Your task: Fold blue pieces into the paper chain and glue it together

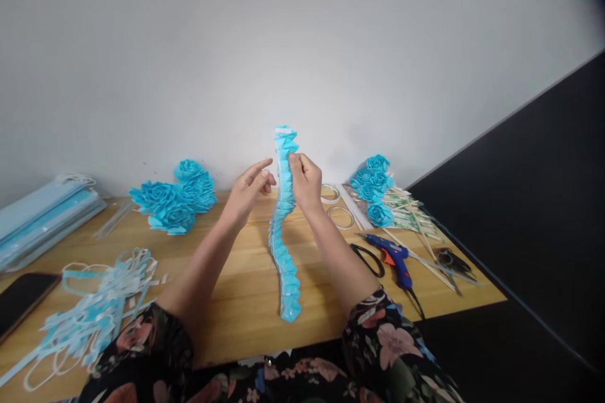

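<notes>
A long strip of pleated light-blue material (286, 201) hangs upright in front of me, its lower end down near the table's front. My right hand (306, 182) pinches it close to the top, thumb across the pleats. Just left of the strip is my left hand (250, 189), index finger stretched out and the other fingers loosely curled. It appears apart from the strip and holds nothing I can see.
Blue rosettes stand in a left cluster (177, 196) and a right cluster (372, 186). A blue glue gun (394, 258), scissors (368, 259) and sticks (420, 217) lie right. Flat blue packs (47, 217), cut scraps (104, 302) and a phone (23, 299) lie left.
</notes>
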Tool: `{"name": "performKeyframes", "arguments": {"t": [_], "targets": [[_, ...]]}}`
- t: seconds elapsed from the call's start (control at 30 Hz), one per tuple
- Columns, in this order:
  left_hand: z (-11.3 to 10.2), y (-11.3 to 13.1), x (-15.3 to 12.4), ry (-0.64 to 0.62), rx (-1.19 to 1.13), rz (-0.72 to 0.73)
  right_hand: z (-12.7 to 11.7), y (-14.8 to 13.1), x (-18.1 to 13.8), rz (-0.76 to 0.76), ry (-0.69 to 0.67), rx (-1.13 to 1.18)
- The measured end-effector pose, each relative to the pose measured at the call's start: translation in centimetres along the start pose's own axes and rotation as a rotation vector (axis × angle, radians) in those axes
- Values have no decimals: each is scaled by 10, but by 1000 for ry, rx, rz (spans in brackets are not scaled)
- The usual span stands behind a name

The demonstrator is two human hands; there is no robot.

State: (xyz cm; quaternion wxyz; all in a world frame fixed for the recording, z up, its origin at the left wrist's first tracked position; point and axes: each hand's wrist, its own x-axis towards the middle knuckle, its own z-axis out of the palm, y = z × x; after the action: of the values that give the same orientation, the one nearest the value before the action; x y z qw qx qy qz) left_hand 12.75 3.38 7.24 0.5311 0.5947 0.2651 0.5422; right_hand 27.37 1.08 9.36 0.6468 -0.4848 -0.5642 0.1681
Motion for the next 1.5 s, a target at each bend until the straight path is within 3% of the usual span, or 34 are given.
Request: {"name": "performKeyframes", "arguments": {"t": [0.3, 0.7, 0.97, 1.07, 1.3, 1.5], "targets": [[-8, 10, 4, 182, 14, 68, 12, -1, -8, -3, -156, 58], [-10, 14, 7, 267, -33, 42, 20, 5, -11, 6, -259, 65], [-10, 16, 5, 339, -103, 34, 16, 15, -6, 281, -432, 225], [-10, 15, 5, 347, -108, 40, 11, 14, -2, 274, -521, 275], [0, 12, 4, 325, -38, 9, -1, 15, 9, -12, -290, 176], [5, 7, 0, 278, -10, 2, -2, 9, 6, 3, -213, 199]]}}
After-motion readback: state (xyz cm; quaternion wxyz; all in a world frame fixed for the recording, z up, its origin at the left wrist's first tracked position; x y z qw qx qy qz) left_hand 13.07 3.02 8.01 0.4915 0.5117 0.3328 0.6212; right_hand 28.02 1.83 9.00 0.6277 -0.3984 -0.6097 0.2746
